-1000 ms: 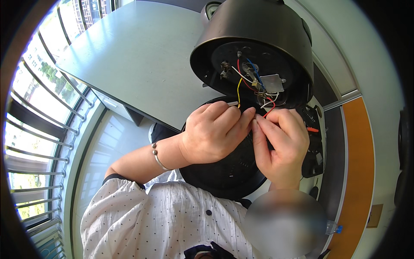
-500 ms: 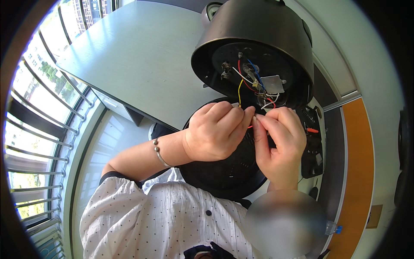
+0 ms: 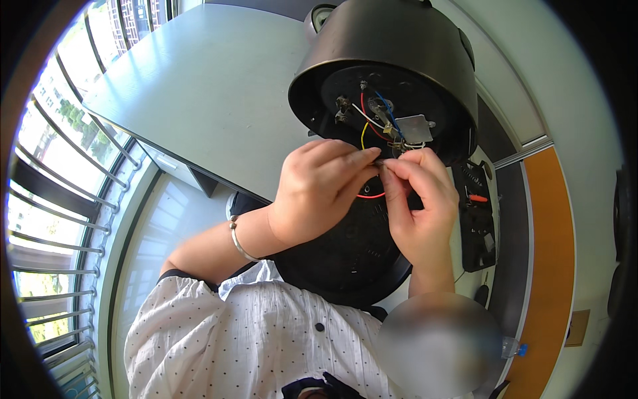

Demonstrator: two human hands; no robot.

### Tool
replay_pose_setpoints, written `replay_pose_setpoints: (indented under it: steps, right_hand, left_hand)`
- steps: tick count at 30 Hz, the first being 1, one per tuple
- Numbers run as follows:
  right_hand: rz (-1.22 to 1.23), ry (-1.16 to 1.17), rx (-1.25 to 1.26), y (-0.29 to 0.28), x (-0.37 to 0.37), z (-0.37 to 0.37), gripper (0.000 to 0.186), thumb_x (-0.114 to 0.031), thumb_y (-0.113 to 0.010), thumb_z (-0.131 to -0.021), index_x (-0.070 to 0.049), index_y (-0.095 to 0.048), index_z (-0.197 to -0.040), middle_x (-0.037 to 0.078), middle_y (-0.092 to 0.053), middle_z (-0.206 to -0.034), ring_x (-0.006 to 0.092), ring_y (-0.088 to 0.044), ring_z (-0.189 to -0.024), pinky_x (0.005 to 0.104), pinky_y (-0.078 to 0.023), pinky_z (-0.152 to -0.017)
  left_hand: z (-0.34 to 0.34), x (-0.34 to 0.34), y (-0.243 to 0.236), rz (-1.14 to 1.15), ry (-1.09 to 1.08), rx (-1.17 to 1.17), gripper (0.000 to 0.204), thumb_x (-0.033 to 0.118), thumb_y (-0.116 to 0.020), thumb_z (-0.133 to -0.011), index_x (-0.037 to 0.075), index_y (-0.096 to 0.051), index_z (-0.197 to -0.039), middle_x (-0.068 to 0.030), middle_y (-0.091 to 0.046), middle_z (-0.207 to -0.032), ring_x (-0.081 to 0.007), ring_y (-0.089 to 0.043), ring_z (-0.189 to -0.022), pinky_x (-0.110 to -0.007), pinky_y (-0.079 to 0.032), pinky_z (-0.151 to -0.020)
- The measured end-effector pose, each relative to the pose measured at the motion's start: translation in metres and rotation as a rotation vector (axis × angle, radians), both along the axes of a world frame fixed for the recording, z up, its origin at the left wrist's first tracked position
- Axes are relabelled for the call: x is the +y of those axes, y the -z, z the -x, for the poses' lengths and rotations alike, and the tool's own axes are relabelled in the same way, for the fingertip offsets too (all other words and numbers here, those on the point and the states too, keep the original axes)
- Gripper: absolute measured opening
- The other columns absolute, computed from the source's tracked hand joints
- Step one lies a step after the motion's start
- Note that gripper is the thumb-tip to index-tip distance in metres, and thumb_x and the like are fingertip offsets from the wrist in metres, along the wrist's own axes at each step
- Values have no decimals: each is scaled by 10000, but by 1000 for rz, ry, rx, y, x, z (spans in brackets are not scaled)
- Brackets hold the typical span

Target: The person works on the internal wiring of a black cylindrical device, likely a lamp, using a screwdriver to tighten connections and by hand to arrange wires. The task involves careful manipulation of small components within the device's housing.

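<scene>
A dark metal cooker body point(image 3: 385, 40) lies tipped with its underside facing me. Inside it show a white wire point(image 3: 365, 114), a blue wire point(image 3: 391, 112), a yellow wire point(image 3: 363, 136) and a grey metal plate point(image 3: 413, 129). My left hand point(image 3: 325, 186) and my right hand point(image 3: 424, 206) are both closed in a pinch, fingertips meeting just below the opening. Wire ends seem to be between them, though the fingers mostly cover these. A red wire point(image 3: 369, 196) curves beneath the left fingers toward the right thumb. The round black base cover point(image 3: 339, 272) sits under my hands.
A pale grey table point(image 3: 206, 86) extends to the left and behind. At the right lies a black tool case point(image 3: 477, 233) with a red-orange tool point(image 3: 478, 198) in it. Farther down are a dark-handled tool point(image 3: 482, 294) and a clear bottle with a blue cap point(image 3: 522, 350). Window bars line the left.
My fingertips have come closer together and moved slightly up and left. More of the red wire now shows below the left hand. My left fingers are stretched farther over the right fingertips.
</scene>
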State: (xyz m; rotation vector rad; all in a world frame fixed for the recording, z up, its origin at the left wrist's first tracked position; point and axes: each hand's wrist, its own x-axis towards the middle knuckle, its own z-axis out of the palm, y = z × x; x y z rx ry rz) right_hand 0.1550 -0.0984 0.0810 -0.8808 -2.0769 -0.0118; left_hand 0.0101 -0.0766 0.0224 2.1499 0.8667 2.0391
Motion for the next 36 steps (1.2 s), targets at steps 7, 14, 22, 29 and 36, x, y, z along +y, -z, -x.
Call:
replay_pose_setpoints:
  steps: [7,14,22,29,36]
  right_hand:
    - [141,-3,134,4,11,9,75,30,-614,-781,15,-626,-853,45,-554,-767,86,-493,-595,186,-376,-493]
    - [164,32,119,16,33,11,80,17,-621,-762,2,-634,-840,57,-569,-766,109,-502,-532,215,-370,-441]
    - [190,74,54,20,38,11,101,28,-598,-775,11,-639,-865,45,-579,-776,81,-498,-535,200,-379,-471]
    - [107,135,119,13,54,14,77,-8,-624,-775,27,-633,-843,82,-614,-709,128,-561,-570,232,-438,-519]
    - [53,156,231,12,76,22,61,-31,-635,-761,14,-640,-802,151,-620,-669,240,-613,-549,294,-465,-512]
  left_hand:
    - [16,-1,-6,504,311,-381,75,-26,-655,-723,7,-664,-790,-88,-631,-743,-146,-609,-634,-236,-477,-553]
    - [12,27,-11,549,359,-658,46,-27,-609,-772,-55,-620,-807,-68,-640,-697,-77,-565,-557,-194,-458,-505]
    - [-2,61,-4,464,132,-589,47,5,-657,-726,-30,-629,-740,-82,-609,-644,-118,-575,-539,-242,-453,-500]
    - [-6,66,-7,253,-103,-440,39,8,-660,-703,2,-634,-731,-106,-584,-656,-203,-577,-541,-280,-458,-511]
    - [-7,76,-2,-21,-232,-241,77,-11,-631,-676,28,-593,-731,-106,-567,-664,-284,-560,-570,-350,-454,-518]
